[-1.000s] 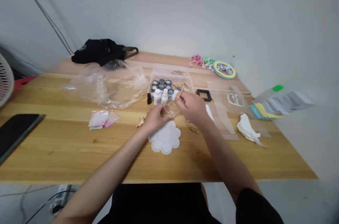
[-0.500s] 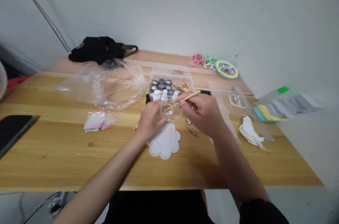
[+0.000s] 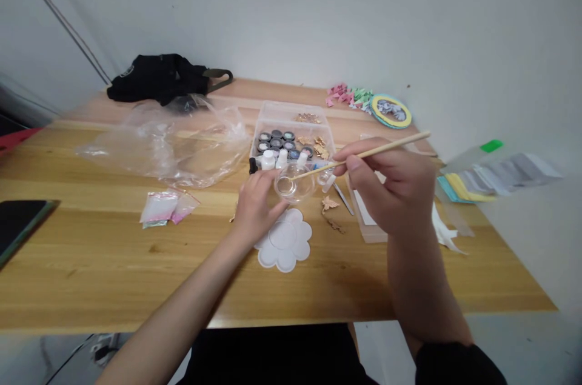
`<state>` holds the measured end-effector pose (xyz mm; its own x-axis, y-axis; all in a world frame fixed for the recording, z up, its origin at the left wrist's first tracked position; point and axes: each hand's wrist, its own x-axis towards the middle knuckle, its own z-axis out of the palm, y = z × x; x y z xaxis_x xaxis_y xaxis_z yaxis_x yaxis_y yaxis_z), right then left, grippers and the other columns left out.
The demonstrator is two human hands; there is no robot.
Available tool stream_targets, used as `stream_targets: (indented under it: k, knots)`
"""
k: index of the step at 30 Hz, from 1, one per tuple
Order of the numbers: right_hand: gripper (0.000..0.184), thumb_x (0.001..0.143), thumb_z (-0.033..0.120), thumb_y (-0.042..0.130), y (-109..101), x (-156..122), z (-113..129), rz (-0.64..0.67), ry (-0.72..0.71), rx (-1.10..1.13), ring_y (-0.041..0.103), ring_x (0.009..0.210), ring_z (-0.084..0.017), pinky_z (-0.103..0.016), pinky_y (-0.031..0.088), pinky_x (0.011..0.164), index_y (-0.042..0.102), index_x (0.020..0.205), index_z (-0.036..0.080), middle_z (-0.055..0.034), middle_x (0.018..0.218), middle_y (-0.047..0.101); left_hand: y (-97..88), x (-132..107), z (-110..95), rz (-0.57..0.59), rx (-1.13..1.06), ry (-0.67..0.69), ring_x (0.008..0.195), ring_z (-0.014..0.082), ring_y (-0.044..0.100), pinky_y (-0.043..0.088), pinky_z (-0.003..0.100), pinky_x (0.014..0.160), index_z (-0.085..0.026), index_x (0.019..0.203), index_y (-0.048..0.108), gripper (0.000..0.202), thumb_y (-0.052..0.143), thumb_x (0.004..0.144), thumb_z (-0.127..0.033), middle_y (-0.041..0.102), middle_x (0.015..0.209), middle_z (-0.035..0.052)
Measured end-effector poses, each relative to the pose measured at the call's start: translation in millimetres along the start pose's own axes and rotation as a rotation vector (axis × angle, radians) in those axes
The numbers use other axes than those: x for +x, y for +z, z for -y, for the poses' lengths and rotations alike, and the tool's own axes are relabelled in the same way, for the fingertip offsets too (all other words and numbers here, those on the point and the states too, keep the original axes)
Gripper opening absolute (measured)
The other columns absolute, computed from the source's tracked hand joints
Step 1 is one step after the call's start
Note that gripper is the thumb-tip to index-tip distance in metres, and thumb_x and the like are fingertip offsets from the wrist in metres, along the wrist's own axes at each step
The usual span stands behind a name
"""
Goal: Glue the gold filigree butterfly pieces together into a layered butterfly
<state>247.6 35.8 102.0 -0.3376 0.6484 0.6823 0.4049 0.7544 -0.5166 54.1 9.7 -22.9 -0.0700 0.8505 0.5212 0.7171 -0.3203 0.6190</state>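
My left hand (image 3: pixel 257 200) is closed around the side of a clear, rounded glass vessel (image 3: pixel 300 188), whose round opening faces me. Pinched in my right hand (image 3: pixel 393 182) is a thin wooden stick (image 3: pixel 382 147); its lower tip lies at the vessel's opening. Below the vessel a white flower-shaped palette (image 3: pixel 284 242) rests on the table. Right of it are a gold leaf-shaped piece (image 3: pixel 329 204) and slim metal tweezers (image 3: pixel 342 198). Just behind stand several small white-capped bottles (image 3: pixel 268 159).
A clear plastic box (image 3: pixel 291 111) holds several dark-rimmed pots and gold pieces. Crumpled plastic (image 3: pixel 168 148), small sachets (image 3: pixel 159 208) and a phone-like dark slab (image 3: pixel 22 221) lie left. A black bag (image 3: pixel 159 79) sits behind. Yellow rings (image 3: pixel 391 111) and fanned sheets (image 3: pixel 500 182) are right.
My right hand has moved right and back along the stick, showing more of its length. My left hand still holds the vessel, and the view has shifted slightly.
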Motion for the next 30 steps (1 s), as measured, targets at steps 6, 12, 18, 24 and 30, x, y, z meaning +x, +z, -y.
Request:
stream_targets:
  k: [6, 12, 18, 24, 30]
  knots:
    - [0.017, 0.085, 0.019, 0.054, 1, 0, 2, 0.024, -0.058, 0.017, 0.061, 0.059, -0.012, -0.026, 0.048, 0.054, 0.070, 0.077, 0.018, -0.0014, 0.074, 0.072, 0.7, -2, 2, -0.047, 0.031, 0.117, 0.103, 0.0300, 0.062, 0.051, 0.046, 0.084, -0.022, 0.119, 0.055, 0.045, 0.071, 0.076, -0.026, 0.067, 0.111, 0.0116]
    - [0.019, 0.085, 0.017, 0.055, 2, -1, 6, 0.064, -0.125, -0.012, 0.055, 0.049, -0.009, -0.024, 0.044, 0.050, 0.068, 0.072, 0.019, -0.0006, 0.075, 0.073, -1.7, -1, 0, -0.106, 0.048, 0.193, 0.102, 0.0287, 0.063, 0.052, 0.044, 0.083, -0.022, 0.120, 0.055, 0.045, 0.071, 0.078, -0.028, 0.068, 0.109, 0.0103]
    - [0.013, 0.084, 0.013, 0.055, 1, -4, 13, 0.039, -0.187, -0.070, 0.053, 0.049, -0.007, -0.022, 0.042, 0.049, 0.067, 0.080, 0.018, 0.0008, 0.074, 0.073, -3.2, -1, -4, -0.168, 0.081, 0.264, 0.102, 0.0267, 0.064, 0.050, 0.041, 0.084, -0.021, 0.122, 0.054, 0.048, 0.072, 0.079, -0.032, 0.068, 0.110, 0.0105]
    - [0.013, 0.085, 0.013, 0.055, -1, -6, 17, 0.057, -0.216, -0.106, 0.055, 0.052, -0.008, -0.022, 0.042, 0.050, 0.066, 0.084, 0.018, 0.0013, 0.074, 0.072, -6.1, -1, -9, -0.230, 0.073, 0.322, 0.103, 0.0259, 0.062, 0.051, 0.042, 0.086, -0.021, 0.121, 0.054, 0.046, 0.072, 0.080, -0.032, 0.064, 0.111, 0.0111]
    - [0.012, 0.086, 0.012, 0.055, -2, -8, 21, 0.056, -0.232, -0.122, 0.057, 0.055, -0.008, -0.022, 0.042, 0.050, 0.066, 0.084, 0.017, 0.0005, 0.072, 0.070, -8.3, -1, -12, -0.303, 0.091, 0.321, 0.104, 0.0260, 0.060, 0.051, 0.043, 0.086, -0.022, 0.121, 0.055, 0.046, 0.073, 0.079, -0.032, 0.059, 0.113, 0.0105]
